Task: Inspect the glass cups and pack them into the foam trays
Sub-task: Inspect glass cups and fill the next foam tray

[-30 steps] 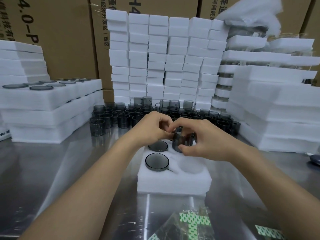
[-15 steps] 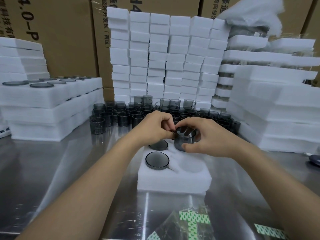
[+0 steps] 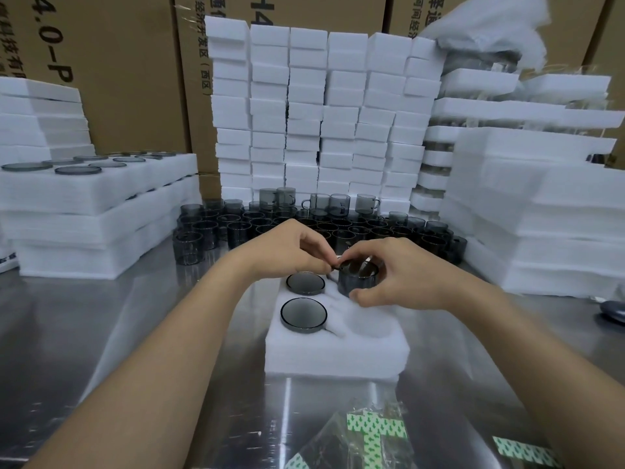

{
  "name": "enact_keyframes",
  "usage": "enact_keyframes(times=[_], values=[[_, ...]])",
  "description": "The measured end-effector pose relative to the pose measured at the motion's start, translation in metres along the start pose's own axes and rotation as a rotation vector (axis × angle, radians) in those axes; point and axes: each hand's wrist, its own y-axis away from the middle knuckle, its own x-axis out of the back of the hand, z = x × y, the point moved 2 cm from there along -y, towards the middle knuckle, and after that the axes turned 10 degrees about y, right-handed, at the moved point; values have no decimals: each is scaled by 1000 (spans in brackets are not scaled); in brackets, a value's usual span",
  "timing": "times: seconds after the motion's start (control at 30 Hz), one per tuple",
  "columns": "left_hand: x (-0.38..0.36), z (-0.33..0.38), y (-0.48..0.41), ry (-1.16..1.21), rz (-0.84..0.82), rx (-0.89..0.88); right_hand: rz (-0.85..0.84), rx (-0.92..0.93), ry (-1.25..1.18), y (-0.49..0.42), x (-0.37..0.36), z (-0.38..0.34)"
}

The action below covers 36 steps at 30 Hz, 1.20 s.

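A white foam tray (image 3: 338,353) lies on the steel table in front of me. Two grey glass cups sit base up in its left pockets, one nearer (image 3: 303,315) and one farther (image 3: 305,283). The near right pocket (image 3: 372,323) holds nothing. My right hand (image 3: 395,275) grips a third grey glass cup (image 3: 356,280) at the far right pocket, thumb at its near side. My left hand (image 3: 287,248) pinches that cup's rim or handle at its left edge; which one is hidden by the fingers.
Many loose grey cups (image 3: 236,228) crowd the table behind the tray. Stacks of foam blocks (image 3: 321,113) stand at the back, filled foam trays (image 3: 94,198) on the left, more foam stacks (image 3: 541,214) on the right. A plastic bag with green prints (image 3: 365,438) lies near me.
The cup in my two hands has come down from a tilted hold to sit upright at the far right pocket. Both hands stay on it.
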Motion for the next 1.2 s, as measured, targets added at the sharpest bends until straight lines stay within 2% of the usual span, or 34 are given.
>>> enact_keyframes(times=[0.23, 0.43, 0.53, 0.6, 0.67, 0.73, 0.83, 1.1, 1.2], values=[[-2, -2, -2, -30, 49, 23, 68, -25, -101, -2, -2, 7], [-4, -6, -6, -62, 98, 7, 0, -49, -137, -6, -10, 12], [-1, -10, -9, -33, 203, -30, 201, -84, -178, -9, -1, 31], [0, -12, -11, -61, 315, -64, 383, -173, -153, -9, 3, 57], [0, -14, -10, -128, 420, -90, 484, -294, -47, -8, 3, 86], [-1, -15, -8, -255, 470, -96, 452, -399, 82, -5, -3, 112], [-2, -13, -4, -395, 466, -101, 359, -418, 170, -1, -11, 132], [-6, -10, -1, -446, 450, -101, 184, -538, 163, -3, -29, 122], [-6, -10, -1, -452, 448, -100, 229, -554, 88, -5, -31, 118]])
